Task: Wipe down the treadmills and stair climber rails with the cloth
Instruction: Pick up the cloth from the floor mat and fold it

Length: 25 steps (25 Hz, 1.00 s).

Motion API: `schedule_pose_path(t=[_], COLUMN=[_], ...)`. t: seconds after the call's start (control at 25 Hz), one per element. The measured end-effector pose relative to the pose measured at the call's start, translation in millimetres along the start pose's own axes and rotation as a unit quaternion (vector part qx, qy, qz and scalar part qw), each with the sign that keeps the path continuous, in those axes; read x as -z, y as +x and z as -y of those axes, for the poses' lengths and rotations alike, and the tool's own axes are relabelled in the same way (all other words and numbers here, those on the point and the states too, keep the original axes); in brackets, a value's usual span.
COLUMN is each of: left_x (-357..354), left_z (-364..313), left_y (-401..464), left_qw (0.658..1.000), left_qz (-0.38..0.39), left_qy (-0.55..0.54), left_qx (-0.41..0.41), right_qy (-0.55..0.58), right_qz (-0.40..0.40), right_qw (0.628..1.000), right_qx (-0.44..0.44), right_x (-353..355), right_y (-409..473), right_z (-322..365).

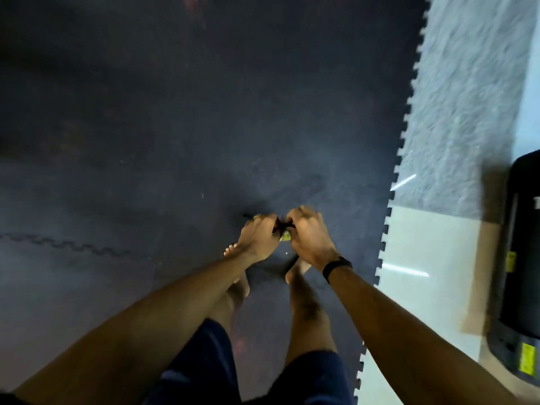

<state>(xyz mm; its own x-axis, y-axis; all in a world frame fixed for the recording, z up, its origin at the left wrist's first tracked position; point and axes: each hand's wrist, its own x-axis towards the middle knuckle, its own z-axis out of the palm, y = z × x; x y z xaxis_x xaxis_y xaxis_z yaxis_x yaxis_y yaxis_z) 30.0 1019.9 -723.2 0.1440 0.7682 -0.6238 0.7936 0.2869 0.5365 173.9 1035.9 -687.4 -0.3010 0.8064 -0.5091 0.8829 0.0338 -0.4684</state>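
Note:
My left hand (258, 238) and my right hand (306, 232) meet in front of me above the floor, fingers curled inward. Between them they pinch a small dark item with a yellow-green bit (285, 235); it is too small and blurred to name. No cloth can be made out for certain. My right wrist carries a black band (336, 268). A black machine base (523, 258) with yellow stickers stands at the right edge, away from both hands.
I stand barefoot on dark interlocking rubber mats (175, 141). The mat's toothed edge (406, 135) runs diagonally on the right, with pale tiled floor (432, 244) beyond it. My legs and dark shorts fill the lower middle.

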Motion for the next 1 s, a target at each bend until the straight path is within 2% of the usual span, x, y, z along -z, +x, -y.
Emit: schedule_pose_path(t=[0.08,0.2,0.4,0.56,0.72,0.88,1.0], left_x=[40,96,141,156,169,181,185], left_z=[-28,-67,-109,-151,-188,-227,-242], left_y=[-23,-58,-101,-119,-124,-125,-123], left_qw=[0.999,0.993,0.967,0.96,0.968,0.964,0.964], left_qz=[-0.01,-0.054,-0.166,-0.143,-0.115,-0.141,-0.13], left_qy=[0.02,0.025,-0.003,-0.006,-0.047,-0.068,-0.036], left_qx=[-0.033,-0.102,-0.196,-0.241,-0.217,-0.216,-0.227], right_qy=[0.052,0.091,0.214,0.246,0.3,0.353,0.387], right_qz=[-0.03,-0.115,-0.227,-0.277,-0.32,-0.378,-0.453], right_qw=[0.998,0.988,0.942,0.918,0.889,0.848,0.796], right_qx=[-0.013,-0.036,-0.127,-0.139,-0.132,-0.116,-0.109], right_x=[46,105,171,223,263,301,335], right_y=[-22,-53,-75,-82,-96,-124,-149], right_z=[25,57,95,117,123,122,113])
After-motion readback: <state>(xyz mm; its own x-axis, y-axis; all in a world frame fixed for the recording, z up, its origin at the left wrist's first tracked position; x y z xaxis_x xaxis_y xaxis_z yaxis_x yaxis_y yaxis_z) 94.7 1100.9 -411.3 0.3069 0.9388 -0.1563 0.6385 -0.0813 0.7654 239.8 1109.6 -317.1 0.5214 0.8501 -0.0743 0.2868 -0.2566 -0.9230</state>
